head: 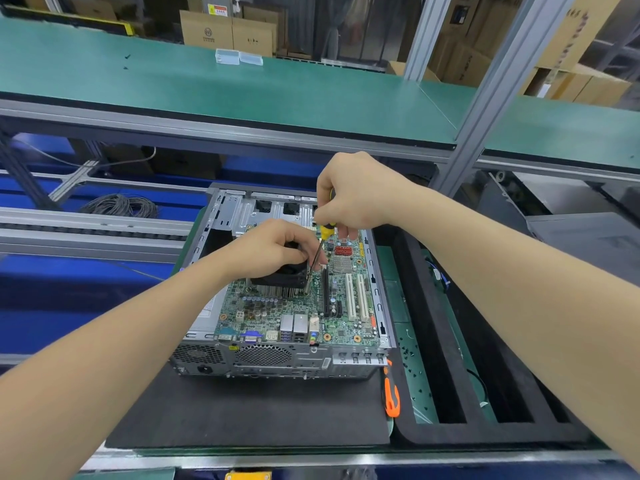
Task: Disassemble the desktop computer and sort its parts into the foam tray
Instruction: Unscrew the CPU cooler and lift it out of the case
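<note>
The desktop computer [277,362] lies open on a black mat [242,410], directly under both hands, with the foam tray [450,434] just beside it at 3 o'clock. The left hand [273,245] curls its fingers over the black cooler [280,277] on the motherboard [294,313] and grips it. The right hand [356,192] - at about 2 o'clock from the left - is closed round the yellow-handled screwdriver [327,231], whose shaft slants down to the cooler's corner at 4 o'clock, while an orange screwdriver [391,396] lies untouched between case and tray.
</note>
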Demonstrator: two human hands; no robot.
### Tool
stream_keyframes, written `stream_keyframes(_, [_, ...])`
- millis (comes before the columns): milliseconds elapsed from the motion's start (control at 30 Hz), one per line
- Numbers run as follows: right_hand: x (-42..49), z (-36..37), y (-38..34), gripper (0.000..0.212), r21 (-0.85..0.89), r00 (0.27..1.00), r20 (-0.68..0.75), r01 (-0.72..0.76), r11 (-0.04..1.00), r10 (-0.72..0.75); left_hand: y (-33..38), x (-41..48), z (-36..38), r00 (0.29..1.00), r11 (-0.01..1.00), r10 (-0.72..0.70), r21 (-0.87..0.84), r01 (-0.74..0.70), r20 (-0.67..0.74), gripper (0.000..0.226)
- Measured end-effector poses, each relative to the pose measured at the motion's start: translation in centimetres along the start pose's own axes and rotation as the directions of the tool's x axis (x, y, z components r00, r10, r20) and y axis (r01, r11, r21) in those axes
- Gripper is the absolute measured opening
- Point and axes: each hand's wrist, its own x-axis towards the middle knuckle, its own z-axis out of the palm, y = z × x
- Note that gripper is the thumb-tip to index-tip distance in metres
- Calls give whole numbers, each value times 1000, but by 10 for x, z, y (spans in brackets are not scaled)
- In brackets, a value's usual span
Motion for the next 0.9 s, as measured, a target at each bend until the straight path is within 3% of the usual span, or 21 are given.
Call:
stream_keyframes(400, [2,-6,-2,1,-73,987,81,148,986,-142,0,0,0,999,996,31,-81,-30,17,52])
stream_keyframes(467, [1,-8,-4,6,-149,968,113,238,960,-222,0,-1,0,999,993,28,-119,-24,31,47])
stream_keyframes(567, [0,-5,-11,5,-225,959,110,280,933,-261,-1,-2,-5,996,982,50,-183,-37,68,22])
stream_keyframes(633, [0,0,-17,4,-270,967,108,253,929,-232,1,-1,-9,993,981,92,-180,-78,72,17])
stream_keyframes(767, [6,1,-23,45,-403,998,13,58,913,-58,6,3,-6,998,985,59,-161,-56,15,21])
stream_keyframes(833, [10,-1,-25,45,-414,995,93,18,910,23,7,5,-5,999,996,49,-80,-47,23,20])
stream_keyframes(900, [13,-1,-25,45,-389,981,191,62,919,14,5,6,-6,999,999,32,-24,-32,29,17])
